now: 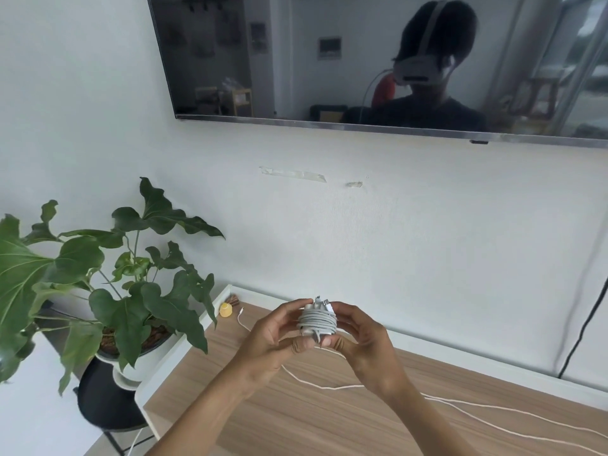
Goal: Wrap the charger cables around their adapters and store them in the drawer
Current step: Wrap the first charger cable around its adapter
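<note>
- Held in the air above the wooden top (329,422), toward its back edge: a white adapter (324,327) bound in tight turns of its grey cable (312,319); gripped on one side by the left hand (269,337) and on the other by the right hand (362,340); fingers of both curled narrowly round the bundle, thumbs meeting beneath it.
- Wound side to side across the bundle, so the long axis stands roughly upright between the palms; the plug end (327,302) poking out on top, just beside the right hand's fingertips and nearer that hand than the other; probably to be tucked under a turn before letting go, otherwise likely to spring loose.
- Lying flat on the wooden top, under the hands: a second white cable (362,386), unwound; stretched from the top's back-left corner toward its right edge; no adapter made out at either end.
- At the wooden top's back-left corner: a small yellow object (226,310), just beside that loose cable's end.
- Off the wooden top's left edge: a potted plant (154,301); on the wall above the wooden top: a dark screen (296,60).
- No drawer in view, so no telling where it lies from the wooden top, nor whether open; nothing seen stored; by judgement, first wrap nearly finished, storing not yet begun.
</note>
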Tool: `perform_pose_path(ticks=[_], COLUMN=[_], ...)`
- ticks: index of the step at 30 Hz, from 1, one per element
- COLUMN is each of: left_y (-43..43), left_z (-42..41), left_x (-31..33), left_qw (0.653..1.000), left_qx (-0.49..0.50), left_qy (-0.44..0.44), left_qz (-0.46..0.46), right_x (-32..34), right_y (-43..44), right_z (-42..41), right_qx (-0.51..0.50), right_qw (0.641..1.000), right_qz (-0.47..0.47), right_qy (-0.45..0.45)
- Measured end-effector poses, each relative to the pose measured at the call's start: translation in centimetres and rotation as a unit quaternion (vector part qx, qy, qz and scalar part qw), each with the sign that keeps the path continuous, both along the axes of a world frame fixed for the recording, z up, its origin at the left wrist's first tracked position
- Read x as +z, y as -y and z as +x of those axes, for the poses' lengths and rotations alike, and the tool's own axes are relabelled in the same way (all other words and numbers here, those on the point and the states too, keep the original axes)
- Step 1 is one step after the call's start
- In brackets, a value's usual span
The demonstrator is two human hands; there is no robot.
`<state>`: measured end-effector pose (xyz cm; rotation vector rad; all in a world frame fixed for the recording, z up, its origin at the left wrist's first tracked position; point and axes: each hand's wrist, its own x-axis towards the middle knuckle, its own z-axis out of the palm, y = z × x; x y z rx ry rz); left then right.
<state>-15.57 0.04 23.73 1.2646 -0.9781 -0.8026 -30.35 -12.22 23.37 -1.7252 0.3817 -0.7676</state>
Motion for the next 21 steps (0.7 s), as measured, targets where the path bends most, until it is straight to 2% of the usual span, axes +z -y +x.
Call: perform_pose_path(ticks=[8, 12, 21], left_y=[0.3, 0.3, 0.6], left_z=[1.9, 2.0, 1.9], left_x=[-5.9, -9.9, -19.6], left_qw=[0.99, 0.982, 0.959], left_qx=[0.025, 0.033, 0.028], left_qy=[0.113, 0.124, 0.148], left_qz=[0.084, 0.135, 0.239], right_x=[-4.5, -8.1, -17.7], right_y=[1.1, 1.7, 1.6], right_z=[0.1, 0.8, 1.8], right_qx=[0.02, 0.011, 0.023], right_qw=[0.985, 0.974, 0.937], right_qz=[-0.049, -0.067, -0.019], right_qy=[-0.164, -0.218, -0.348])
